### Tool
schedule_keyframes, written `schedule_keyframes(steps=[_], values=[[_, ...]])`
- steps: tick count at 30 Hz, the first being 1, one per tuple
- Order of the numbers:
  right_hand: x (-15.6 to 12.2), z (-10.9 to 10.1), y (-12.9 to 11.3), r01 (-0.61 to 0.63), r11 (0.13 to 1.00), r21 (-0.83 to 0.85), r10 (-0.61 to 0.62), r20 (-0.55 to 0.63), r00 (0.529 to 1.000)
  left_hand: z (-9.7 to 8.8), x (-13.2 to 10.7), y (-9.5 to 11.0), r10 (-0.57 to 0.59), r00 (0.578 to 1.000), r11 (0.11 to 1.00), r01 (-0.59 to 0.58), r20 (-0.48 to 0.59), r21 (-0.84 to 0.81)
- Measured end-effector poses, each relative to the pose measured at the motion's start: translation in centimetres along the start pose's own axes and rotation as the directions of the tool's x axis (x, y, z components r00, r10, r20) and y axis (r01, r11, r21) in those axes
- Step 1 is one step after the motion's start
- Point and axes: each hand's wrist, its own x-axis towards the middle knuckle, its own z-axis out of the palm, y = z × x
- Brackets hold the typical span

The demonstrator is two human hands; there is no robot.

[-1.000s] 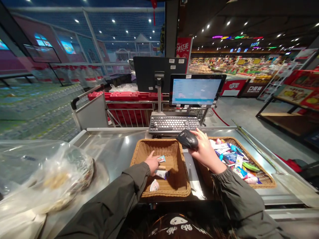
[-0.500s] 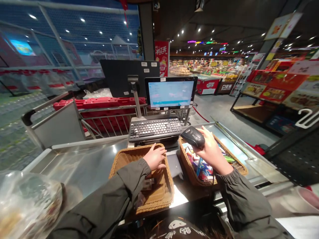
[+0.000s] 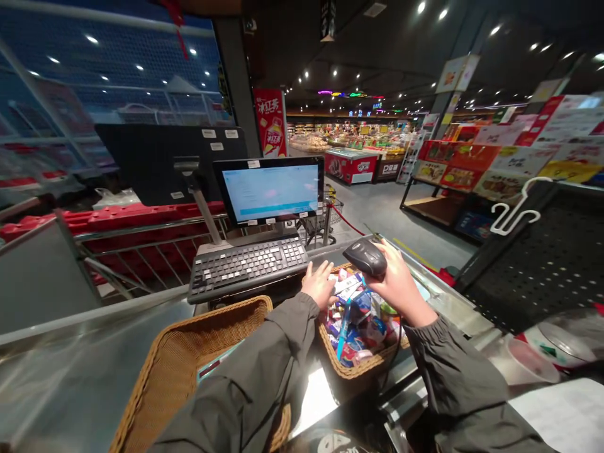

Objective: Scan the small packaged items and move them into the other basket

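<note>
While the right hand [image 3: 397, 284] has its fingers wrapped around a black scanner [image 3: 365, 257], the left hand [image 3: 319, 286] is reaching over the near-left rim of a wicker basket [image 3: 352, 371], fingers stretched out loosely and not closed on anything I can see. The small wrapped packets [image 3: 361, 314] are heaped in that basket, right beside the left fingertips and just below the scanner. My guess is the scanner's held up over the heap so it stays handy while the other hand is free to pick. The second basket [image 3: 155, 371] sits left of both grips, under the left sleeve [image 3: 240, 377], so I'd say either one is an easy reach. Keyboard [image 3: 250, 264] is just beyond the left hand, with the lit monitor [image 3: 272, 192] behind it, probably angled so whoever's working can glance up. Now the murky bits: that sleeve blocks much of the second basket, with only a sliver of a flat item [image 3: 218, 363] peeking out. Can't tell if the left fingertips actually touch a packet, the scanner's handle is buried in the right palm, and the on-screen text is too blurry to read.
</note>
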Motion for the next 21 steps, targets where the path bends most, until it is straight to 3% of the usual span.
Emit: schedule_keyframes(steps=[4, 10, 17, 21], values=[[0.0, -0.1, 1.6, -0.037, 0.999, -0.001, 0.037, 0.013, 0.999, 1.8, 2.3, 0.7, -0.024, 0.997, 1.0, 0.025, 0.073, -0.011], [0.7, 0.0, 3.5, -0.068, 0.997, 0.029, 0.067, 0.029, 0.997, 3.3, 3.4, 1.0, -0.093, 0.991, 0.995, 0.096, 0.098, -0.026], [1.2, 0.7, 4.7, -0.058, 0.996, 0.064, 0.056, 0.028, 0.998, 3.2, 3.7, 0.7, -0.144, 0.984, 0.986, 0.151, 0.103, -0.065], [1.1, 0.8, 4.6, -0.051, 0.997, 0.061, 0.05, 0.02, 0.999, 2.0, 3.4, 0.3, -0.124, 0.992, 0.99, 0.125, 0.01, -0.061]])
